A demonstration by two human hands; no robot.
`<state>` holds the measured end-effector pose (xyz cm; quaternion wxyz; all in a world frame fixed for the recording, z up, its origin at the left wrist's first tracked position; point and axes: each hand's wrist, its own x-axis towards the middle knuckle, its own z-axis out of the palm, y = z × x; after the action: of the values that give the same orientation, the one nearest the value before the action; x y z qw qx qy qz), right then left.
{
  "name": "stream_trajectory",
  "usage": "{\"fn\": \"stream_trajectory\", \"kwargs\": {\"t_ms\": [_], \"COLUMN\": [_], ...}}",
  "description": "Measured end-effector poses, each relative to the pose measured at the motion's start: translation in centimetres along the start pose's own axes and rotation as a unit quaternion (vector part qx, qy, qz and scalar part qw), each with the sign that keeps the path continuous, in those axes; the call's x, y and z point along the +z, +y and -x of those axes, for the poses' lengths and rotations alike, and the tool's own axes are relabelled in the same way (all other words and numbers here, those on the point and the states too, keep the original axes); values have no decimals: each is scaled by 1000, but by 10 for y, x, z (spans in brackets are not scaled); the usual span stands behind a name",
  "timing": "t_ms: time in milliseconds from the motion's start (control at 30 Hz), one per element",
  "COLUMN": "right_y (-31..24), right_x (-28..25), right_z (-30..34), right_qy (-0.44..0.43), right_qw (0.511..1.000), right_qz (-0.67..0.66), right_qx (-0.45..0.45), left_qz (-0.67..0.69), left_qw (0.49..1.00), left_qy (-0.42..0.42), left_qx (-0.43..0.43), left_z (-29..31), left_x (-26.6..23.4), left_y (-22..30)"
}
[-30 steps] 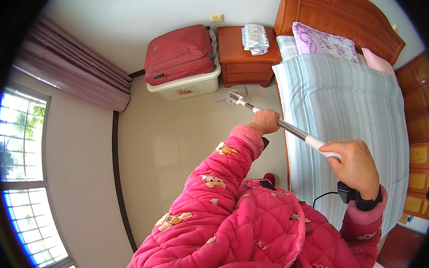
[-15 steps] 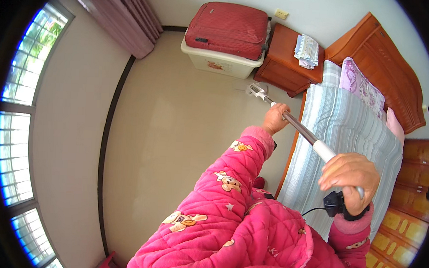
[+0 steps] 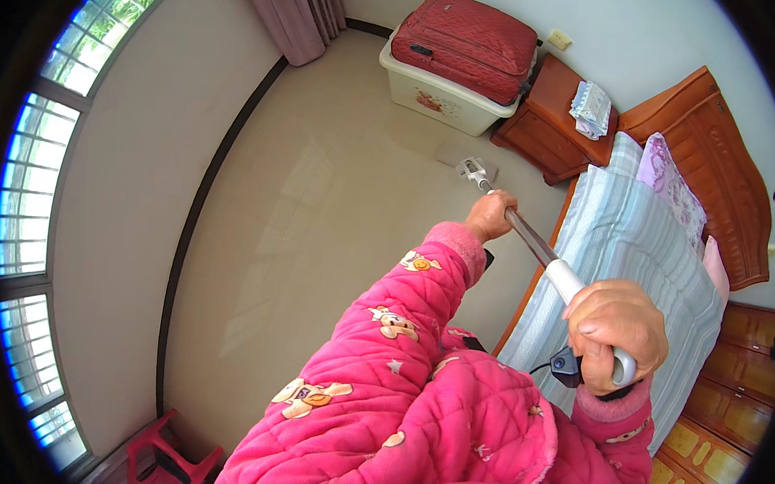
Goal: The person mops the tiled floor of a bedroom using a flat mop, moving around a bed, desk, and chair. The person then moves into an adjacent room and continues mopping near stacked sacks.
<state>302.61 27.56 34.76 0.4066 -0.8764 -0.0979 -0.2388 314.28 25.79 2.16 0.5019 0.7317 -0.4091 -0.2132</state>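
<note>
A long-handled flat mop (image 3: 532, 240) slants across the front of me, with a metal pole and a white grip at its upper end. My left hand (image 3: 491, 214) is closed round the pole, close above the mop's white joint. Farther up, my right hand (image 3: 619, 332) wraps the white grip, whose rounded grey-white end sticks out past the fingers. The pale mop head (image 3: 475, 170) lies on the tiled floor (image 3: 320, 204), in front of the storage box and left of the nightstand. A small black camera device (image 3: 565, 366) sits at my right wrist.
A red suitcase (image 3: 465, 46) lies on a white storage box (image 3: 445, 106) by the far wall. Beside it stand a wooden nightstand (image 3: 544, 119) with folded cloths (image 3: 590, 108) and a bed (image 3: 621, 243) along the right. A red plastic stool (image 3: 170, 457) is at the lower left.
The view has turned left, so the room sits farther right and more of the stool shows. The mop head has moved left relative to the nightstand. Both hands keep hold of the mop.
</note>
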Motion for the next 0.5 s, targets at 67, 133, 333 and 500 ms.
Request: {"fn": "stream_trajectory", "kwargs": {"t_ms": [67,133,333,500], "right_y": [-15,-31,-91,-128], "right_x": [8,19,54,70], "right_z": [12,28,77,91], "right_qy": [0,4,-34,15], "right_qw": [999,997,990,994], "right_qz": [-20,-62,-133,-107], "right_qx": [-26,-41,-32,-24], "left_qz": [6,12,20,21], "left_qw": [1000,1000,1000,999], "left_qy": [5,3,-6,-31], "left_qx": [4,0,-16,-38], "left_z": [25,52,144,186], "left_x": [-1,-4,-11,-27], "left_y": [2,5,14,25]}}
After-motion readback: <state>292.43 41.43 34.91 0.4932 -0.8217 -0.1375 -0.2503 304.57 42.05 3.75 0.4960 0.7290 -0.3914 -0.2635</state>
